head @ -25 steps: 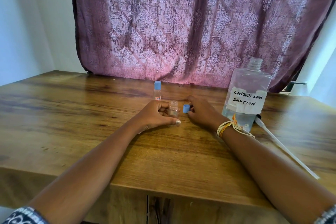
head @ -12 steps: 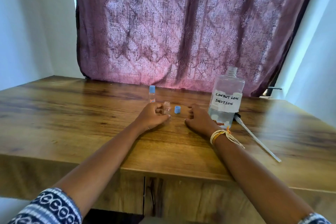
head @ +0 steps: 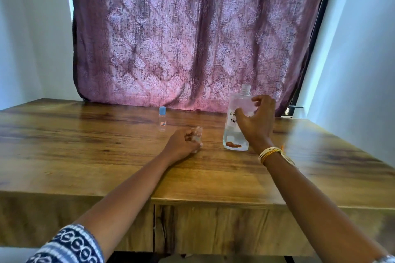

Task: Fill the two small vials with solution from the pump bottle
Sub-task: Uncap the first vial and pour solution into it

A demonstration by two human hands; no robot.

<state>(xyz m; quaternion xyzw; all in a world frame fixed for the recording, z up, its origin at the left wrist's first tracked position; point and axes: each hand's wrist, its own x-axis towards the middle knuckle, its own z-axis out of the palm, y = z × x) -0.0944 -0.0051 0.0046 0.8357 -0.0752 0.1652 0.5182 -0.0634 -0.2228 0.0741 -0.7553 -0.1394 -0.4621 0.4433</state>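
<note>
- Left hand [head: 181, 145] fingers [head: 189, 137] are pinching the uncapped vial [head: 197, 137], which is resting on the desk [head: 85, 156] mid-surface.
- Right hand [head: 257, 123] fingers [head: 259, 99] are spreading apart around the solution bottle [head: 236, 126], grip uncertain.
- Blue-capped vial [head: 162, 119] is standing near the desk's far edge.

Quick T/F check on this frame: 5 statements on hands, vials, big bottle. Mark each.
1. The left hand holds an uncapped small vial. True.
2. The other vial has no cap. False: it stands alone near the curtain with a blue cap on.
3. The big bottle stands upright on the table with its neck open. True.
4. The right hand rests flat on the table. False: it is raised at the big bottle, fingers curling round it.
5. The big bottle lies left of both vials. False: it is to their right.
</note>
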